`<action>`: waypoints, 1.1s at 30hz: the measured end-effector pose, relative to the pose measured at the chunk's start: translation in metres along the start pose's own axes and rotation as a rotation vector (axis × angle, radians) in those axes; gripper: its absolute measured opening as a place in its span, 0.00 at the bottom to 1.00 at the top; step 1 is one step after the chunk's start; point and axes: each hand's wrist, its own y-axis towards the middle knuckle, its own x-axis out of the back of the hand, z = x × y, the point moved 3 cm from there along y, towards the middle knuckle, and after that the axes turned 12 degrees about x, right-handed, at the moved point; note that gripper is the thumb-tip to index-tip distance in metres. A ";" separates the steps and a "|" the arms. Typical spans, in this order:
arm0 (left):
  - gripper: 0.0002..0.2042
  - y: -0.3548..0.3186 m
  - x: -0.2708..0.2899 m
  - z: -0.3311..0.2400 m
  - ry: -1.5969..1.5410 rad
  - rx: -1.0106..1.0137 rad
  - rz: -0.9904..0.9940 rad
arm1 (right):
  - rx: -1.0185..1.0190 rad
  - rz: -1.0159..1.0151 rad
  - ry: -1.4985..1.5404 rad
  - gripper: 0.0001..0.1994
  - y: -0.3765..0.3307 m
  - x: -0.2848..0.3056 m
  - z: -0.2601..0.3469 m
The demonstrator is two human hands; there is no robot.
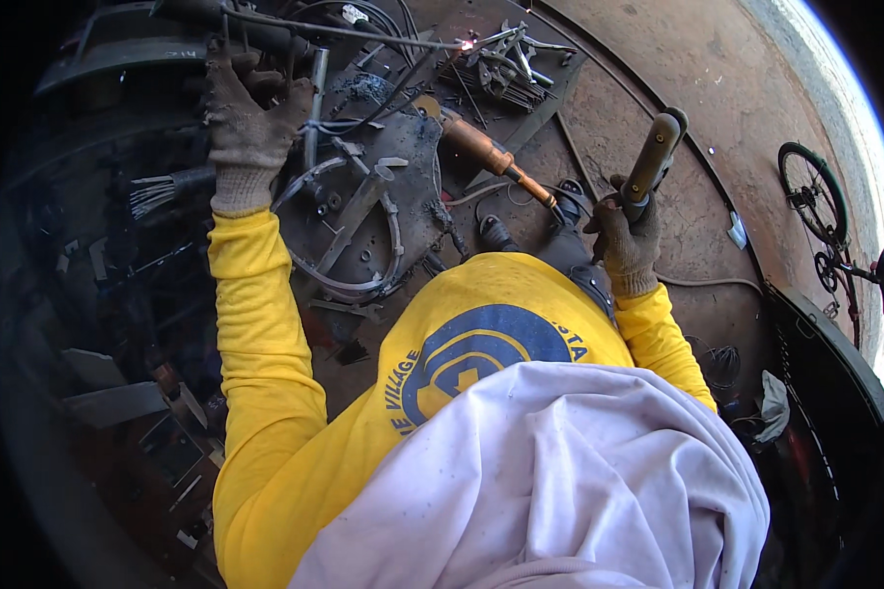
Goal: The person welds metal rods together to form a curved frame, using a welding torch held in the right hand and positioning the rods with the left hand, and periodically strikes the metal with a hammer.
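Note:
My left hand (252, 120), in a brown knit glove, is raised at the upper left with curled fingers. It is beside a dark cylinder (283, 41) and a metal tube (316, 103); what it grips is hard to make out. A long thin rod (363, 35) with a glowing tip runs rightward from above that hand. My gloved right hand (627, 240) is closed around the lower end of a tool with a tan-and-black handle (651, 162), its kind unclear. Between my hands, a copper-coloured cylindrical tool (481, 147) lies slanted at the metal worktable's edge (413, 157).
A round metal frame (349, 287) and nuts are on the worktable. Clamps and loose rods (511, 64) form a pile beyond. Hoses (702, 282) cross the floor. A bicycle (815, 201) is at the far right. Scrap metal (118, 402) crowds the left.

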 end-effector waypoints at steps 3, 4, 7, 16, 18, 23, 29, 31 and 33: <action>0.51 -0.012 -0.004 -0.008 0.087 -0.303 -0.158 | -0.026 -0.004 0.044 0.19 -0.003 0.004 0.000; 0.51 -0.012 -0.004 -0.007 0.088 -0.300 -0.156 | -0.030 -0.002 0.044 0.19 -0.004 0.006 -0.001; 0.55 -0.013 -0.011 0.001 0.310 -0.512 -0.208 | -0.064 0.055 0.031 0.20 -0.006 0.013 -0.003; 0.47 -0.026 -0.029 0.025 0.148 -0.782 -0.145 | -0.140 0.227 -0.083 0.20 -0.011 0.017 -0.008; 0.47 -0.026 -0.032 0.032 0.120 -0.787 -0.109 | -0.120 0.286 -0.198 0.20 -0.009 0.015 -0.010; 0.48 -0.029 -0.034 0.033 0.190 -0.690 0.021 | -0.097 0.310 -0.232 0.20 -0.008 0.009 -0.006; 0.50 -0.042 -0.027 0.032 0.089 -0.763 -0.048 | -0.077 0.319 -0.227 0.20 -0.012 0.011 -0.005; 0.51 -0.040 -0.013 0.019 0.090 -0.696 -0.038 | -0.091 0.287 -0.172 0.20 -0.014 0.009 -0.001; 0.52 -0.034 -0.003 0.012 0.080 -0.683 -0.034 | -0.121 0.240 -0.124 0.20 -0.013 0.007 0.002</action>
